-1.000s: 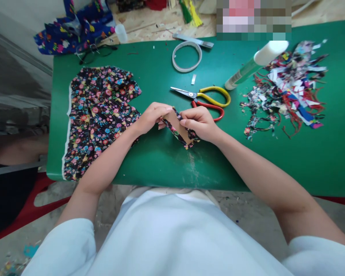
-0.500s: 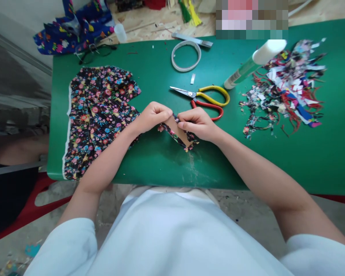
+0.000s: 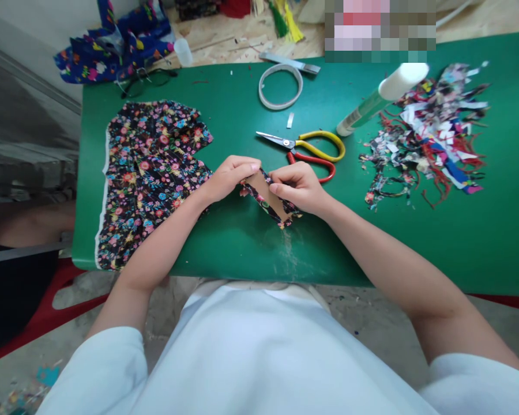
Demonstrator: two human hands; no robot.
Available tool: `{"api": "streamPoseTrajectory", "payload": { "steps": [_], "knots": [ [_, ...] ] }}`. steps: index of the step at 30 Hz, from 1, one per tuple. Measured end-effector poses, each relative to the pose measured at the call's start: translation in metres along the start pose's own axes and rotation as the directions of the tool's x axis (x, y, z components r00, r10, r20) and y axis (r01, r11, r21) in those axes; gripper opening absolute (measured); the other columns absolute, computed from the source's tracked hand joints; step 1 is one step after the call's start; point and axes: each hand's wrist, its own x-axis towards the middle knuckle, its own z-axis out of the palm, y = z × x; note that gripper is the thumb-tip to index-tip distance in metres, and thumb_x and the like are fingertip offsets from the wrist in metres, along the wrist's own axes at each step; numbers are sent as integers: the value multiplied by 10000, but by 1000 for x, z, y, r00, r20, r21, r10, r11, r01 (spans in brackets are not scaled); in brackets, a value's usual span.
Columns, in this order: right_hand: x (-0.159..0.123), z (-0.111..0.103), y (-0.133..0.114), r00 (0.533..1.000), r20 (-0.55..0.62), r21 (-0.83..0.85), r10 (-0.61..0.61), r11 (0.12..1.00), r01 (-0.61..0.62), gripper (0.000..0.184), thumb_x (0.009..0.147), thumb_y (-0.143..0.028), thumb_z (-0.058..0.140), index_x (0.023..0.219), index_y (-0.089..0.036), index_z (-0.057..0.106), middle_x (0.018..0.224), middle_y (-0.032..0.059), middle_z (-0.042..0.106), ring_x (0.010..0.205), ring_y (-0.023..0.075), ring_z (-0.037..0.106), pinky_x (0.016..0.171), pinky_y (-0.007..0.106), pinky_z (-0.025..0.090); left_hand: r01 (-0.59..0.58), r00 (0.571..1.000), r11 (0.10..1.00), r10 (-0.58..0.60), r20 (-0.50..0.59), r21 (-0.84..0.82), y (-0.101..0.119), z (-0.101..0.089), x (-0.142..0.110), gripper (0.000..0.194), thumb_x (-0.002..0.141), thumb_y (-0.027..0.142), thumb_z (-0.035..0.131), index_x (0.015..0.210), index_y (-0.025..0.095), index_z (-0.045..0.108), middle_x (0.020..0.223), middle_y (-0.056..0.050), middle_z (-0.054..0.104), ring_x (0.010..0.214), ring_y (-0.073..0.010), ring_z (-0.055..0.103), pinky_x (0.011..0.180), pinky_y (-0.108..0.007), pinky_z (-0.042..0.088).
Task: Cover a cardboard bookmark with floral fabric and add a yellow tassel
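Note:
Between my hands is a small brown cardboard piece [image 3: 264,195] with black floral fabric folded over its edges. My left hand [image 3: 233,177] pinches its upper left end, thumb on top. Along the right edge, my right hand [image 3: 299,185] grips the fabric border with thumb and bent fingers. The lower end of the piece sticks out free toward me, above the green table [image 3: 225,248]. Just beyond my right hand lie scissors [image 3: 289,143] with one yellow and one red handle, their blades pointing left. A larger black floral cloth [image 3: 155,167] lies flat beside my left forearm.
A white-capped glue stick [image 3: 372,104] stands right of the scissors. Fabric scraps [image 3: 432,138] are heaped at the right. A tape roll [image 3: 280,86], a metal-ended cutter [image 3: 292,62] and eyeglasses [image 3: 145,79] lie toward the back. Blue floral cloth [image 3: 116,46] is at the back left.
My hands keep their grip on the fabric-edged cardboard, with only a slight shift of the fingers. The whole view has moved a little; the things on the table lie as before.

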Motion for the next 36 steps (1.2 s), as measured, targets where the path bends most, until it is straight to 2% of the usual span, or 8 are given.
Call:
{"api": "streamPoseTrajectory", "payload": {
  "steps": [9,13,17,21,24,27,30,36],
  "knots": [
    [-1,-1,1,999,33,-12,-15,1000,15,492,888,-319,606,521,-195,304,485,-71,262,454,32,237,464,249,167,-100,992,983,87,87,153,4,-5,1,582,851,632,617,536,188,412,521,45,362,455,-52,359,427,-198,304],
    [-3,1,0,998,-60,0,31,1000,-31,498,910,-360,609,522,-190,348,476,-66,292,459,41,240,466,256,175,-19,997,999,22,-69,41,1,3,1,532,881,679,575,677,191,512,605,31,469,514,-80,493,455,-198,403],
    [-6,8,-2,972,-232,-122,36,990,-66,502,946,-426,593,553,-189,391,492,-53,338,487,59,278,505,272,215,12,972,999,-24,-232,-51,-3,9,3,328,940,501,603,842,189,578,744,19,598,646,-82,606,566,-184,499],
    [-7,8,-6,978,-205,-363,-31,931,-46,489,1001,-454,493,592,-192,434,517,-29,399,502,83,341,540,287,261,87,950,981,-134,-283,-172,-1,8,3,228,948,365,611,822,178,573,738,33,648,624,-59,630,596,-167,522],
    [-8,-6,-12,974,-225,-557,-8,822,-122,393,1020,-378,393,688,-201,507,607,5,510,581,127,477,611,296,370,161,920,955,-237,-312,-249,3,6,2,184,965,335,576,863,181,576,754,31,693,646,-72,690,620,-171,546],
    [-8,-26,-18,945,-320,-790,75,530,-309,114,893,-276,525,913,-181,583,860,80,651,850,240,628,777,377,488,189,885,925,-306,-351,-329,8,3,1,176,982,370,549,959,196,564,804,20,739,755,-122,763,696,-205,595],
    [-10,-39,-18,913,-347,-876,214,273,-397,287,843,-276,594,1100,-153,560,1142,167,623,1117,355,617,908,473,523,181,858,901,-341,-384,-394,11,2,2,190,1000,390,517,1018,202,540,823,13,758,825,-154,788,739,-227,621],
    [-10,-43,-9,842,-402,-853,361,186,-487,357,827,-172,575,1176,-104,533,1165,208,607,1169,362,614,1006,499,508,168,841,910,-333,-427,-379,13,3,2,141,999,341,522,985,202,539,788,17,752,772,-140,786,684,-189,614]
  ]
}}
